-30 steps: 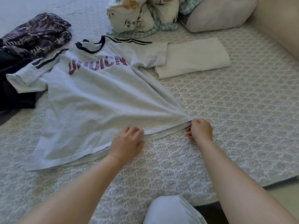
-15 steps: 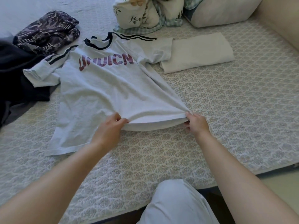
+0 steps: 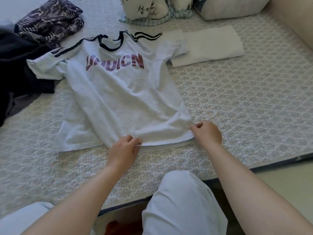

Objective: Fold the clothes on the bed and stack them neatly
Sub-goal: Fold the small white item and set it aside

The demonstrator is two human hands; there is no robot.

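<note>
A light grey T-shirt (image 3: 122, 92) with dark red letters and a dark collar lies face up on the patterned bed cover (image 3: 237, 102). Its left part is doubled under, so a lower layer sticks out at the bottom left. My left hand (image 3: 124, 148) pinches the hem near the middle. My right hand (image 3: 207, 131) pinches the hem's right corner. A folded white garment (image 3: 210, 44) lies to the right of the shirt's sleeve.
A dark patterned garment (image 3: 50, 22) and a black one (image 3: 20, 65) lie heaped at the left. Floral bedding (image 3: 149, 9) and a pillow (image 3: 232, 7) sit at the back. The bed's front edge (image 3: 254, 168) runs just beyond my knees (image 3: 184, 199).
The hem was lifted off the bed and drawn toward me, then set down again. The shirt's left side has folded under, and the whole shirt now lies further right.
</note>
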